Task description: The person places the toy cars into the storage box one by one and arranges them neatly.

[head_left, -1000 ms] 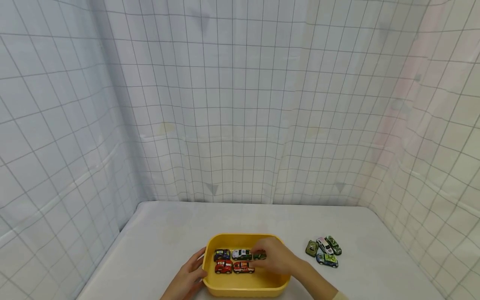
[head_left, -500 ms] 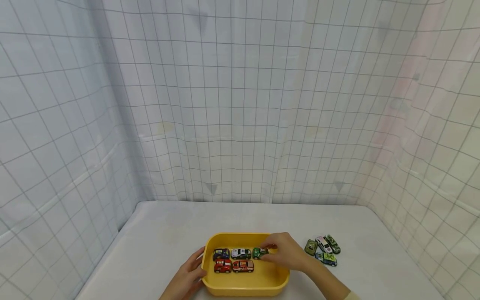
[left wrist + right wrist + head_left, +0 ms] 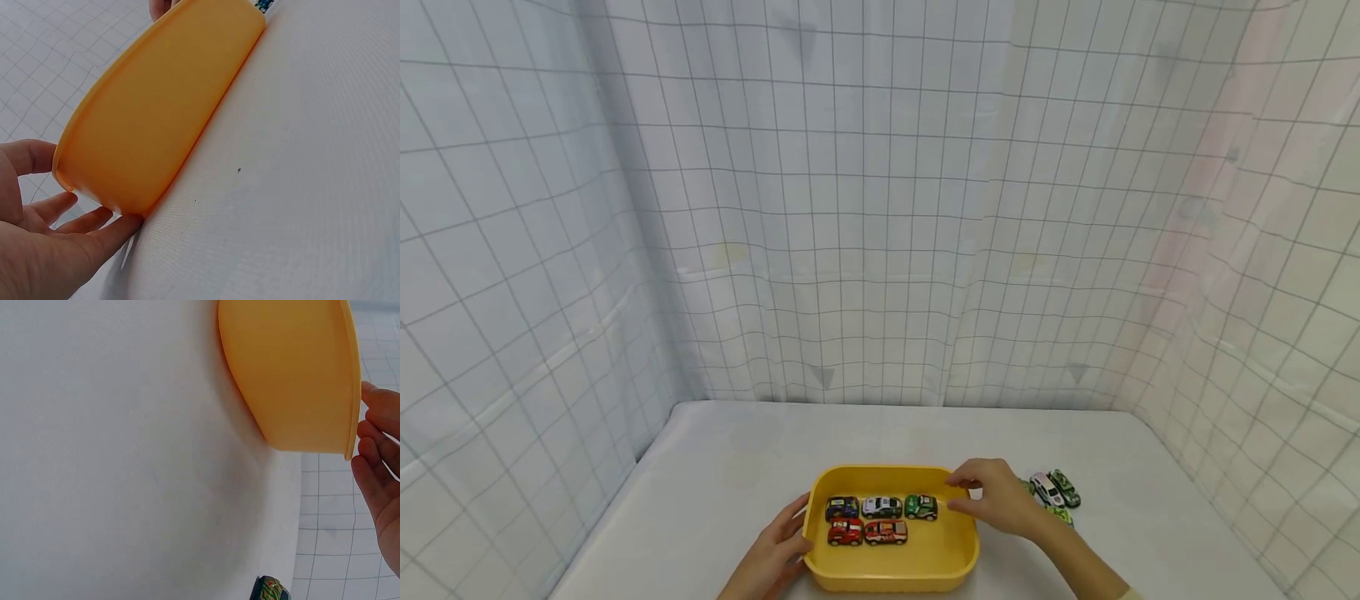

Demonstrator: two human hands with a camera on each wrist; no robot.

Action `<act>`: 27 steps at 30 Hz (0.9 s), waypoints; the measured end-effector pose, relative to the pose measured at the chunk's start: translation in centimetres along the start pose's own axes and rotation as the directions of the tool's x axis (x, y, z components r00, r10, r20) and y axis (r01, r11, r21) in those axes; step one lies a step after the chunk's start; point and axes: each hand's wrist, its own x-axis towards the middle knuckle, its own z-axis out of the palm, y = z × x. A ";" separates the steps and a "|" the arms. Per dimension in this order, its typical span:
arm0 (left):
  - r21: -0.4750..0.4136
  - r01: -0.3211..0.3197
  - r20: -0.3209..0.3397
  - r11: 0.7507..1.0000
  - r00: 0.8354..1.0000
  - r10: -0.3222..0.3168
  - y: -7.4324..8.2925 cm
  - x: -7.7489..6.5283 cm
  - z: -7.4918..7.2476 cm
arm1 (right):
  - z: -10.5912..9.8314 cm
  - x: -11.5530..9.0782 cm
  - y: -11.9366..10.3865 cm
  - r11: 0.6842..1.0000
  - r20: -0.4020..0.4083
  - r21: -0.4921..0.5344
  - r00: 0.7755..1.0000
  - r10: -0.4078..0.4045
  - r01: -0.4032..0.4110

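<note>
1 yellow bin (image 3: 897, 559), 1 table (image 3: 737, 458). 2 hands total: 1 left hand (image 3: 775, 547), 1 right hand (image 3: 1000, 498).

In bin, 5: 1 dark blue toy car (image 3: 842, 509), 1 white-and-green toy car (image 3: 882, 507), 1 green toy car (image 3: 921, 507), 1 red toy car (image 3: 846, 532), 1 orange-red toy car (image 3: 886, 532).

On table, 4: 1 white toy car (image 3: 1047, 489), 1 camo toy car (image 3: 1065, 488), 1 olive-green toy car (image 3: 1027, 486), 1 lime toy car (image 3: 1061, 515); last 2 partly hidden.

Left fingers (image 3: 795, 507) against yellow tray (image 3: 891, 582), five toy cars (image 3: 882, 508) inside
</note>
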 end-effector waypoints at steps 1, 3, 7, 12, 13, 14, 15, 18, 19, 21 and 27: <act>-0.002 0.002 0.003 1.000 1.000 -0.002 0.0 0.0 0.0 | -0.1 -0.1 0.2 1.000 -0.001 0.001 1.000 0.002 -0.002; -0.007 0.007 0.008 1.000 1.000 -0.007 0.1 0.0 0.1 | -0.5 -0.5 0.5 1.000 -0.002 0.006 1.000 0.004 -0.004; -0.014 0.020 0.015 1.000 1.000 -0.019 0.1 0.0 0.0 | -1.3 -1.5 1.3 1.000 -0.023 0.000 1.000 0.012 -0.012; 0.001 0.016 0.009 1.000 1.000 -0.016 0.2 -0.1 0.0 | -2.5 -2.8 2.2 0.999 -0.053 -0.010 0.998 0.043 -0.044; 0.004 0.014 0.008 1.000 1.000 -0.015 0.2 -0.1 0.0 | -2.7 -3.1 2.4 0.999 -0.057 -0.012 0.997 0.051 -0.052; 0.008 0.014 0.006 1.000 1.000 -0.014 0.3 -0.1 0.0 | -2.9 -3.4 2.6 0.998 -0.061 -0.007 0.996 0.058 -0.058; 0.010 0.014 0.004 1.000 1.000 -0.014 0.2 -0.1 0.0 | -3.0 -3.7 2.8 0.998 -0.064 -0.003 0.996 0.066 -0.067; 0.014 0.016 -0.002 1.000 1.000 -0.016 0.2 0.0 0.0 | -3.4 -4.4 3.4 0.996 -0.073 -0.026 0.993 0.088 -0.090; 0.012 0.017 -0.002 1.000 1.000 -0.017 0.2 0.0 0.0 | -3.5 -4.6 3.6 0.995 -0.074 -0.032 0.993 0.094 -0.096; 0.009 0.020 -0.002 1.000 1.000 -0.020 0.2 0.0 0.0 | -3.7 -5.0 4.1 0.993 -0.071 -0.042 0.992 0.106 -0.109; 0.010 0.029 -0.003 1.000 1.000 -0.029 0.2 0.1 -0.1 | -4.2 -6.2 5.3 0.989 -0.075 -0.053 0.988 0.134 -0.138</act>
